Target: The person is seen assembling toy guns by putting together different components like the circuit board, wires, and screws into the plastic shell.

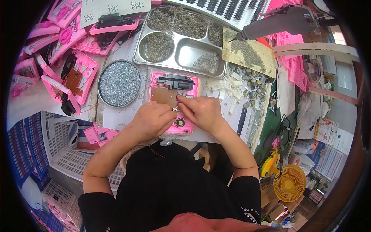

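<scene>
A pink plastic casing (pixel 186 127) lies on the table in front of me. Inside it are a brown circuit board (pixel 164 96), a black battery-box-like part (pixel 176 82) along the far side and a small round black part (pixel 180 122) near the close edge. Over the casing's left side, my left hand (pixel 152 119) is closed in a pinch beside a tiny pale metallic piece (pixel 175 109). My right hand (pixel 202 111) comes in from the other side, thumb and forefinger pressed together at the board's right edge. What either pinch holds is too small to name.
A round tray of small screws (pixel 119 83) stands left of the casing. Behind is a steel compartment tray (pixel 181 42) with springs. White plastic pieces (pixel 228 83) lie to the right, under an electric screwdriver (pixel 276 25). More pink casings (pixel 87 69) with wires pile up at left.
</scene>
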A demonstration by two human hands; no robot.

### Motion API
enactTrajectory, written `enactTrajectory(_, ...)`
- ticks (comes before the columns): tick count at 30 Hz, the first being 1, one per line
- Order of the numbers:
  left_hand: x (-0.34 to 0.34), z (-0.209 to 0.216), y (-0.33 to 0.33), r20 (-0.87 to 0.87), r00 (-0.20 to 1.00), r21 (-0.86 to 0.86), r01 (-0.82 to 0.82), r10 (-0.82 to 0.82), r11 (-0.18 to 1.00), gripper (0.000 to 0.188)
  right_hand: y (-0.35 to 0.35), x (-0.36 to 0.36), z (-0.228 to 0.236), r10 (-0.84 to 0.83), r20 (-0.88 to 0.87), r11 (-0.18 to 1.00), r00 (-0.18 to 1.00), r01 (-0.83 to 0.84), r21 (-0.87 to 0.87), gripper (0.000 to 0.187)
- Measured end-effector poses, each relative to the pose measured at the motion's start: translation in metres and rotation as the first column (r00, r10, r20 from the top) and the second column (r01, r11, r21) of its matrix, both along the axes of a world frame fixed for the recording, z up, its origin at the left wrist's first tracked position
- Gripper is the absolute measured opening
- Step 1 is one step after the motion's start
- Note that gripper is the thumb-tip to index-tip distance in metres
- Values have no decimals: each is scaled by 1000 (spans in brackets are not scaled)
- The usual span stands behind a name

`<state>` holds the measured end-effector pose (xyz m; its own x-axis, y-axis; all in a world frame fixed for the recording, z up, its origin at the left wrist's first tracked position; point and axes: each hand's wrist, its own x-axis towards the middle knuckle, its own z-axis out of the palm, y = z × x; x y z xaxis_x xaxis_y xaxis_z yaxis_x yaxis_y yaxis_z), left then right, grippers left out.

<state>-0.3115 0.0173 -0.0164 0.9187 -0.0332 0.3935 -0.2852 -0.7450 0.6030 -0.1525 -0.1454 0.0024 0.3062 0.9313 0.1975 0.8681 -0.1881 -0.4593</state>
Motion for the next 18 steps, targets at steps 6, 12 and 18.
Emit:
enactTrajectory(6, -3, -6, 0, 8, 1000, -22, -4, 5, 1000, 15, 7, 2, 14, 13, 25, 988, 1000, -8, -155, 19)
enactTrajectory(12, -3, 6, 5, -21, 998, -28, 50, -51, 998, 22, 13, 8, 20, 38, -36, 965, 999, -46, -260, 21)
enactTrajectory(18, -19, 8, 6, 19, 1000, -105, -21, 24, 994, 37, -10, 16, 22, -223, -532, 975, 817, 189, -119, 20)
